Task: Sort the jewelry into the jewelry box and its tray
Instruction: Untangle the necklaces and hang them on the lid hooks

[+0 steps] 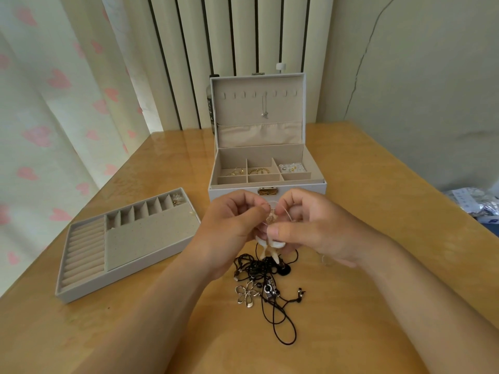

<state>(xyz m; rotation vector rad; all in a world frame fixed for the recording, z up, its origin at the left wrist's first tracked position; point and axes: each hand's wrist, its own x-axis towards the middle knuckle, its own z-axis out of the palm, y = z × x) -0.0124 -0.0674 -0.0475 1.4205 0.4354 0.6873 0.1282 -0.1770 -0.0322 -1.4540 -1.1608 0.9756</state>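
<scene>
Several earrings (259, 171) lie in the box (232, 194) and one chain (265, 106) hangs in its lid. The tray (140, 238), left of the box, holds little. Before the box, left hand (229, 228) and right hand (318, 225) pinch a pale necklace (270, 242); a cord tangle (259, 268) below them looks unsorted.

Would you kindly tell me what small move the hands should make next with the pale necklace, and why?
Probably lift the pale necklace straight up, clear of the black cords. The left hand and right hand both pinch its thin loop, but its white pendant hangs down at that tangle on the table, so moving sideways toward the jewelry box might drag the cords.
</scene>
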